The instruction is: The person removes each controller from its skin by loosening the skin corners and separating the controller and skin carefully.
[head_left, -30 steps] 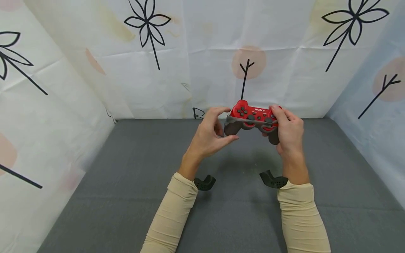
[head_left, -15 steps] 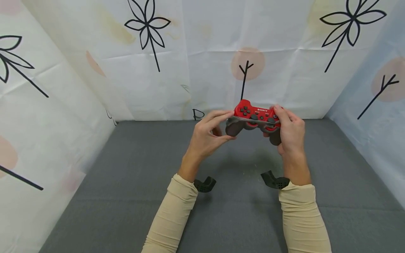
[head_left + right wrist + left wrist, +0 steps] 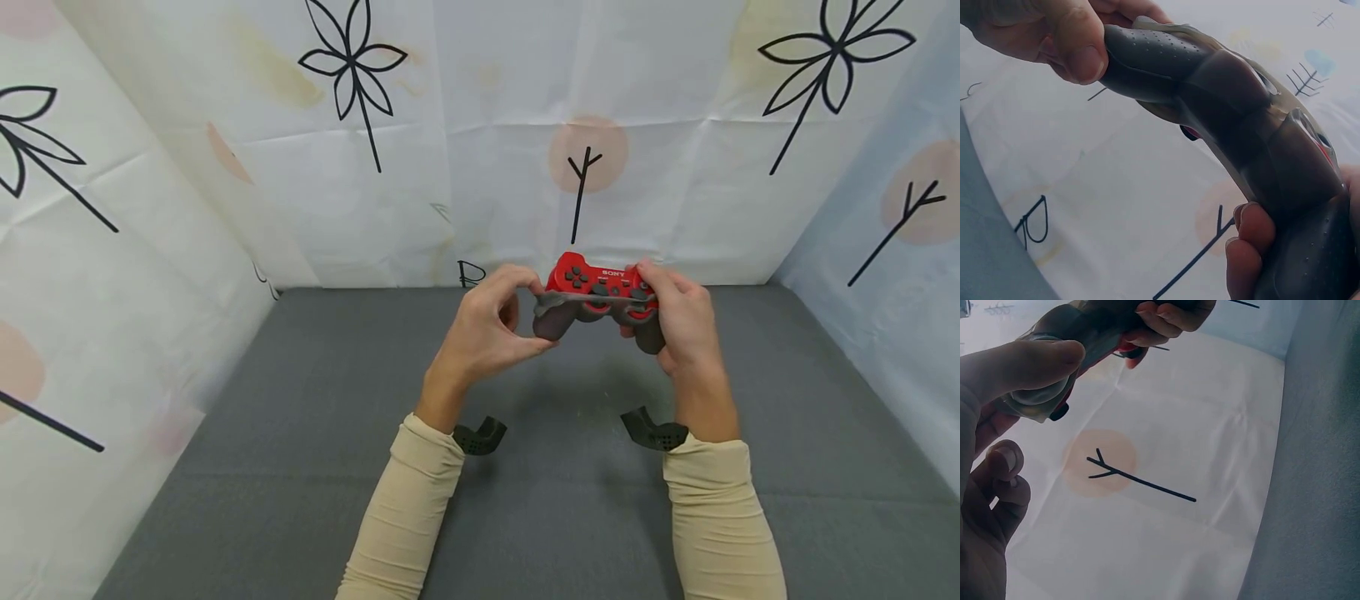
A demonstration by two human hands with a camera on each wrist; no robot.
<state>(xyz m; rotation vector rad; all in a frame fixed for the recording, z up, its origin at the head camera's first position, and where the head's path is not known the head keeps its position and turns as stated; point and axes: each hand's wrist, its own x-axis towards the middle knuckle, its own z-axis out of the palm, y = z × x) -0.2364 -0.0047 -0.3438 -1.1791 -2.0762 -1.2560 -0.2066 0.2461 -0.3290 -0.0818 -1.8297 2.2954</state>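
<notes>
A red game controller (image 3: 613,280), its face marked SONY, is held up above the far edge of the table. A translucent grey silicone cover (image 3: 557,322) wraps its underside and both grips, its upper edge running across the red face. My right hand (image 3: 686,321) grips the controller's right side, thumb on top and fingers underneath. My left hand (image 3: 480,329) pinches the cover at the left grip, thumb below and index finger at the cover's upper edge. In the right wrist view the dotted grey back of the cover (image 3: 1222,94) spans between both hands.
A dark grey cloth-covered table (image 3: 540,525) lies below the hands. White fabric walls (image 3: 495,167) printed with flowers and twigs enclose it behind and at both sides. A black strap mount (image 3: 480,435) sits on the left wrist and a similar mount (image 3: 654,429) on the right.
The controller has dipped slightly and shifted a little left with both hands. My left index finger has drawn back from the red face to the cover's edge.
</notes>
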